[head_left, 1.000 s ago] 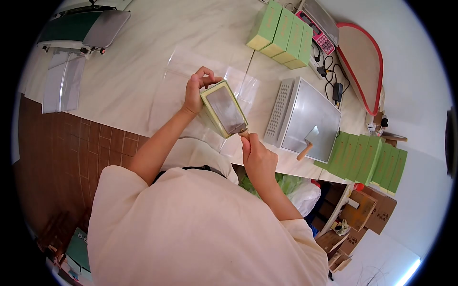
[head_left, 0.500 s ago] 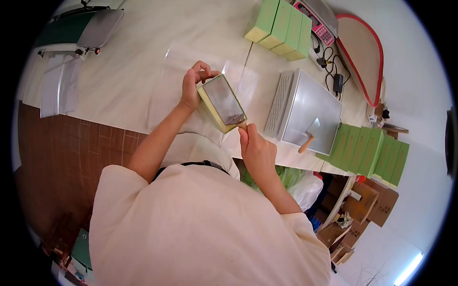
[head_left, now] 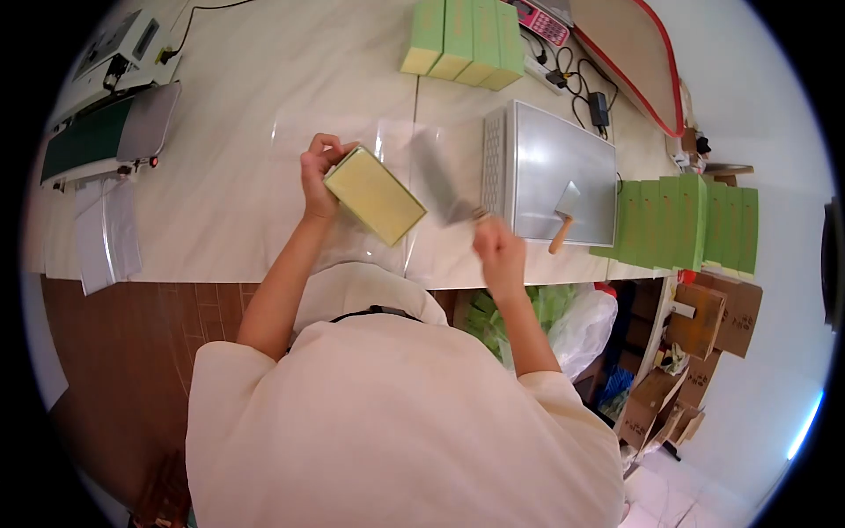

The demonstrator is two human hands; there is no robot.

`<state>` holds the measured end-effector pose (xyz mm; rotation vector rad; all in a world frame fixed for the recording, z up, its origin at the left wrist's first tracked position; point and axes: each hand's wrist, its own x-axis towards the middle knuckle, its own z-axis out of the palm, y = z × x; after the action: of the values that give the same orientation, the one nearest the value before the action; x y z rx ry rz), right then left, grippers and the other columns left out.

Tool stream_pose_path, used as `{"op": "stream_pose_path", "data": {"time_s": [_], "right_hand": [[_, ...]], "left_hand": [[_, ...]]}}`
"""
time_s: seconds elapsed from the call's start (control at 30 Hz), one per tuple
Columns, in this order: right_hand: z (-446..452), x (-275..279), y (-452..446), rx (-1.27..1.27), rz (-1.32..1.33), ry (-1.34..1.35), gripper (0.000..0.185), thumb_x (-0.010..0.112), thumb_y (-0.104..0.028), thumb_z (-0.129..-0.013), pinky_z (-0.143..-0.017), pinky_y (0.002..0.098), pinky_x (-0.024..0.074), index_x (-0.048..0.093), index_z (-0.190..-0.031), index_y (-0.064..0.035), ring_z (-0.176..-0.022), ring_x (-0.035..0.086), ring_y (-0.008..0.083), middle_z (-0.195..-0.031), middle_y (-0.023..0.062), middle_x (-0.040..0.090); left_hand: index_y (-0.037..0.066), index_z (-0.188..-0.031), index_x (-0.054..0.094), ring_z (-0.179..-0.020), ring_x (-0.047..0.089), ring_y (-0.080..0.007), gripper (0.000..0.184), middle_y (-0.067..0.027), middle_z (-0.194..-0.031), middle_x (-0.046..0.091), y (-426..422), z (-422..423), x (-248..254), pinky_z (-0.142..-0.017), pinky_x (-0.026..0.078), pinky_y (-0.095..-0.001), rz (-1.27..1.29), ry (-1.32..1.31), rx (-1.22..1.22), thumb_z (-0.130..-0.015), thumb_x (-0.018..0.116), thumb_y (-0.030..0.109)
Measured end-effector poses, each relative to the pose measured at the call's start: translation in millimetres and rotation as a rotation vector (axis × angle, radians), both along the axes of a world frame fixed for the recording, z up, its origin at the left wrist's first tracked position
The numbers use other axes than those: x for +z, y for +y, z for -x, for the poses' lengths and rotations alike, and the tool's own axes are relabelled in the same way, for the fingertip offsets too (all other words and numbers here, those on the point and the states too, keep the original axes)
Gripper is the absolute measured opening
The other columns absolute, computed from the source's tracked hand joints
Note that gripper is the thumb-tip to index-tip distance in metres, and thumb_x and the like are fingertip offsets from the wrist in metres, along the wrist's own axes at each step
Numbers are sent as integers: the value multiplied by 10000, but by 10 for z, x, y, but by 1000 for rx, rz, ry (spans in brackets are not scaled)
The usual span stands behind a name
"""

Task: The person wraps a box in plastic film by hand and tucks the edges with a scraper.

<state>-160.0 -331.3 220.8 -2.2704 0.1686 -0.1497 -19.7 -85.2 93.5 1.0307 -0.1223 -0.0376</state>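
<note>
My left hand (head_left: 322, 176) holds a small box (head_left: 377, 195) at its upper left corner; the box has a yellow face and green edges and is tilted over a sheet of clear plastic (head_left: 290, 141). To its right, my right hand (head_left: 501, 250) grips the handle of a flat metal spatula (head_left: 440, 180), whose blade is blurred and stands apart from the box. Beside that hand is a metal hot plate (head_left: 554, 167), with a second, wooden-handled spatula (head_left: 562, 231) lying on it.
Green boxes (head_left: 458, 44) stand at the back, and more green boxes (head_left: 660, 220) line the right side. A pink scale (head_left: 541, 22) and black cables (head_left: 598, 107) lie behind the hot plate. At the far left is a machine (head_left: 110, 132) with plastic film (head_left: 107, 233) below it.
The spatula has come off the box and moved right with my right hand, leaving the box's yellow face uncovered. The view has turned, so the table things appear shifted.
</note>
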Motion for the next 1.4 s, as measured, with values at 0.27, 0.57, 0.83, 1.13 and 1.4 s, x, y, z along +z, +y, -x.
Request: {"op": "stream_pose_path", "data": {"time_s": [0.27, 0.57, 0.83, 1.13, 1.4], "right_hand": [[-207, -1177, -1476, -656, 64, 111, 458, 471, -393, -1004, -595, 411, 468, 579, -836, 19, -630, 615, 302, -712, 153, 637], [-149, -719, -866, -603, 960, -125, 444, 642, -325, -898, -890, 506, 432, 533, -1166, 12, -1074, 555, 404, -1162, 209, 606], [-420, -1558, 593, 195, 15, -32, 874, 861, -331, -701, -1021, 445, 391, 403, -1350, 33, -1206, 482, 375, -1325, 221, 489], [-1423, -1238, 461, -242, -66, -22, 739, 840, -278, -735, -915, 368, 462, 423, -1258, 36, -1059, 553, 266, -1159, 155, 541], [-2199, -598, 56, -295, -657, 290, 611, 759, -217, -825, -994, 332, 403, 455, -1301, 19, -1099, 562, 188, -1151, 123, 607]], "left_hand": [[96, -978, 432, -853, 635, -200, 644, -204, -1050, 692, 7, -16, 67, -783, 475, -297, -26, -23, -18, -935, 286, 722], [93, -969, 442, -844, 625, -194, 624, -192, -1025, 695, -68, -54, 95, -794, 470, -295, -40, -11, -6, -959, 260, 690], [68, -1104, 484, -933, 623, -192, 499, -140, -1047, 680, -432, -364, 238, -850, 469, -300, -167, 167, -48, -1047, 222, 488], [79, -1397, 442, -1339, 413, -350, 491, -164, -1482, 403, 311, -502, -1134, -1102, 302, -491, -1193, 56, 34, -983, 487, 341], [154, -1477, 378, -1476, 164, -346, 638, -124, -1604, 187, 418, -106, -1283, -1142, 126, -638, -1681, -224, -161, -891, 579, 304]]}}
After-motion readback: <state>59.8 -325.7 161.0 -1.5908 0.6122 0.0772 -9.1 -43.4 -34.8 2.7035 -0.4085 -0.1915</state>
